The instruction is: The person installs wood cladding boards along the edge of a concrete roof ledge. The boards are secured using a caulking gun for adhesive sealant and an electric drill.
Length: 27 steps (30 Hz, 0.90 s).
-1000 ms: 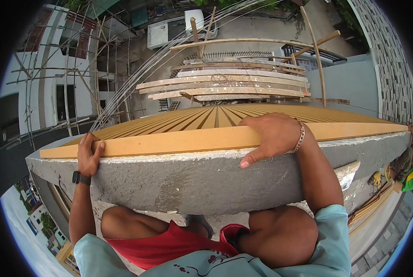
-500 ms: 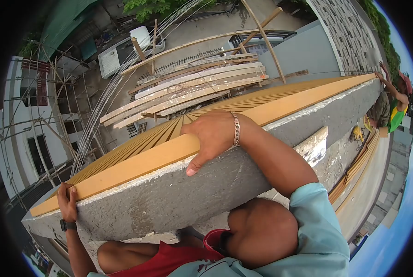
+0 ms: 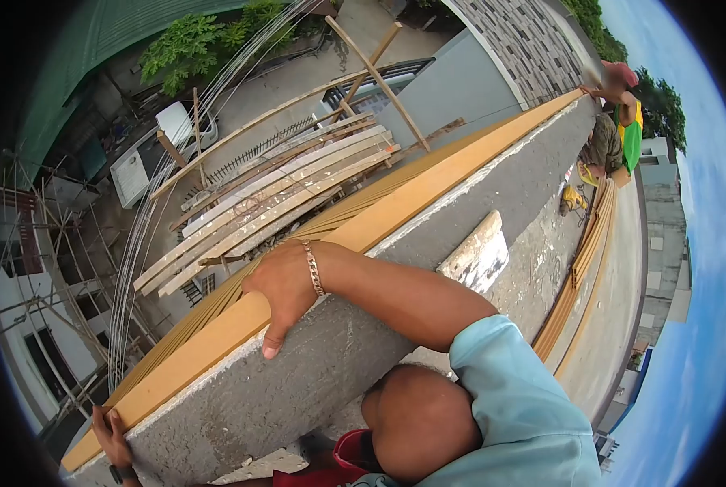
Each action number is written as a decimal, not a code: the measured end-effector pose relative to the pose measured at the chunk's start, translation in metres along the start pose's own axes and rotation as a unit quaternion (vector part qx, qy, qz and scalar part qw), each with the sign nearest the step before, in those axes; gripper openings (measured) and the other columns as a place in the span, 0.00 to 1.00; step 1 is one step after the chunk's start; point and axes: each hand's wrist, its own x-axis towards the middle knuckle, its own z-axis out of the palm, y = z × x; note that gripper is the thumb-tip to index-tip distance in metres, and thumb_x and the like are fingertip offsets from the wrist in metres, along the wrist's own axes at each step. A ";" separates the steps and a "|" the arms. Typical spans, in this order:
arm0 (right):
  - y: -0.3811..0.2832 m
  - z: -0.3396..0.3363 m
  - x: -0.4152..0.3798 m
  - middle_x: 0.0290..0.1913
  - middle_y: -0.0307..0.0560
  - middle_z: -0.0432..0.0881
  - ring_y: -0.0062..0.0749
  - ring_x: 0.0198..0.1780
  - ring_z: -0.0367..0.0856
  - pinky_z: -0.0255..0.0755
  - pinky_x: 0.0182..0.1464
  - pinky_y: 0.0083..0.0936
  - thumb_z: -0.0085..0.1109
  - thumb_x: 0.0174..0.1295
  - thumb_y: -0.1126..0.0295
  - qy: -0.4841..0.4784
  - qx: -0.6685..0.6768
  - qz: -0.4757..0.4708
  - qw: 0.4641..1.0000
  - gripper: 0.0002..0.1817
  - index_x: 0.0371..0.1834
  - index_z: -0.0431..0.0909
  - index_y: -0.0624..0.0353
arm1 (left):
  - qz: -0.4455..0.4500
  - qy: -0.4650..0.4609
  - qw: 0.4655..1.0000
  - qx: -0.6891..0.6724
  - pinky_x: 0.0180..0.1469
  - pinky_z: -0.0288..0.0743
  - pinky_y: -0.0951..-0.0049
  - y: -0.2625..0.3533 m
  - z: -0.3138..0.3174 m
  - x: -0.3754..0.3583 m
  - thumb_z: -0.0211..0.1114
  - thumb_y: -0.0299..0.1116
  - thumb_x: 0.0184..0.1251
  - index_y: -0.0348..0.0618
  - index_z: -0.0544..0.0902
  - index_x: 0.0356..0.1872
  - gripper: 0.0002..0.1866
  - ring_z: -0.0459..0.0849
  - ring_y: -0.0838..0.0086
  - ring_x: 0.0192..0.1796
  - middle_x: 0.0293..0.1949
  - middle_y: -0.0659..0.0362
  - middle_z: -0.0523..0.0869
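Observation:
A long tan ribbed panel [image 3: 416,197] runs along the top edge of a grey concrete parapet [image 3: 330,357], its ribbed face on the outer side. My right hand [image 3: 286,280], with a chain bracelet at the wrist, grips over the panel's top edge. Its thumb presses toward the parapet's inner face, and its fingertips are hidden beyond the panel. At the lower left, my left hand [image 3: 111,438], wearing a dark watch, is wrapped around the panel near its end. Another person's hand [image 3: 592,93] is at the panel's far end.
Tan strips [image 3: 586,276] lie along the floor on the right, near a yellow tool [image 3: 572,200]. A whitish, paint-stained board [image 3: 481,252] rests against the parapet. Beyond the drop are stacked planks [image 3: 274,203], overhead wires [image 3: 140,235] and scaffolding [image 3: 63,268].
My view has swung right, so the scene shifts left and tilts. Both hands keep their places on the panel. The co-worker leans closer to the panel's far end.

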 end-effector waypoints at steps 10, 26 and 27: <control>0.000 0.002 0.003 0.42 0.57 0.83 0.48 0.46 0.81 0.72 0.50 0.35 0.70 0.29 0.34 -0.011 -0.004 0.006 1.000 0.48 0.45 0.78 0.66 | 0.020 0.014 1.000 -0.016 0.38 0.60 0.67 -0.018 0.005 0.007 0.51 0.50 0.69 0.36 0.68 0.31 0.22 0.65 0.69 0.32 0.27 0.55 0.69; 0.025 0.024 -0.067 0.32 0.59 0.79 0.49 0.36 0.80 0.66 0.49 0.40 0.40 0.59 0.33 0.349 -0.177 0.198 0.899 0.39 0.29 0.80 0.64 | -0.089 -0.018 0.987 -0.129 0.47 0.79 0.67 -0.027 0.004 -0.004 0.59 0.38 0.69 0.24 0.65 0.58 0.27 0.80 0.61 0.47 0.51 0.41 0.76; 0.028 0.019 -0.070 0.26 0.58 0.79 0.49 0.33 0.80 0.67 0.48 0.40 0.38 0.61 0.33 0.310 -0.139 0.231 0.912 0.40 0.23 0.80 0.64 | -0.072 -0.011 0.989 -0.132 0.46 0.79 0.67 -0.024 0.005 -0.003 0.58 0.37 0.69 0.24 0.66 0.57 0.26 0.81 0.61 0.46 0.50 0.41 0.76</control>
